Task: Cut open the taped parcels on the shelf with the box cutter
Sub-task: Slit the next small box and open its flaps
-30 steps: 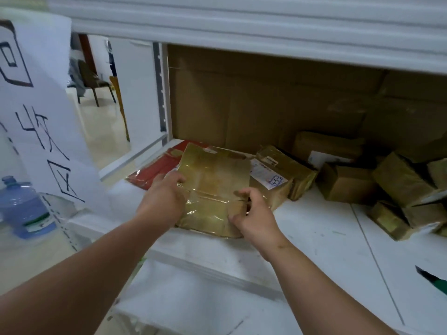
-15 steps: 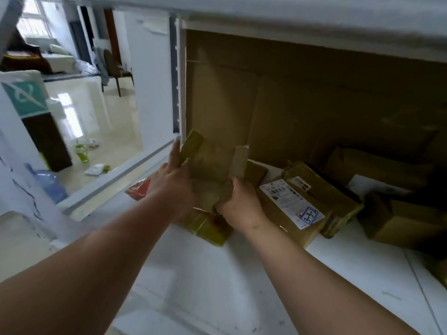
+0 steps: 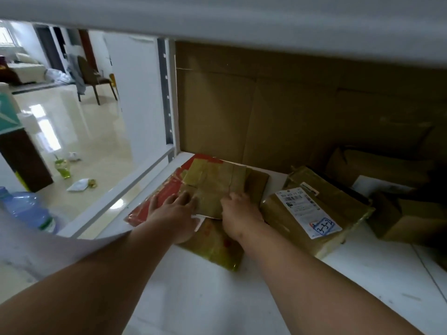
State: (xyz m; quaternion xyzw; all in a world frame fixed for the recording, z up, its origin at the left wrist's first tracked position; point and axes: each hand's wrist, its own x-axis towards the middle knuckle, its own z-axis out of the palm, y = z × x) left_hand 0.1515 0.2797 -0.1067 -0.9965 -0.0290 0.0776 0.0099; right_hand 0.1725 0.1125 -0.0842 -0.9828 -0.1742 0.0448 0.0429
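At the centre of the frame, both hands meet on a flat brown parcel (image 3: 215, 187) wrapped in glossy tape, which lies on top of a red packet (image 3: 154, 201) and another taped parcel (image 3: 212, 245) at the left end of the white shelf (image 3: 266, 298). The left hand (image 3: 174, 213) lies with fingers spread and nearly straight, pressing down on the parcel's near left edge and partly on the red packet. The right hand (image 3: 239, 213) has its fingers curled at the parcel's near right edge; it appears to pinch that edge, though the fingertips are hidden behind the knuckles.

No box cutter shows anywhere in view, and neither hand holds one, so I judge this to be positioning or steadying of the parcel, not cutting.

The relation that matters: the parcel lies directly ahead of both hands, its long axis running from the lower left toward the upper right of the frame, with tape bands crossing it. Both hands are about equally near, at its near edge. A cut would likely run away from the body along a tape seam, with the left hand already placed to hold the parcel flat.

Just to the right, touching or nearly touching the right wrist, sits a labelled parcel (image 3: 312, 211) marked 3-3-2; more brown boxes (image 3: 399, 213) crowd the right of the frame against a cardboard backing (image 3: 266, 105).
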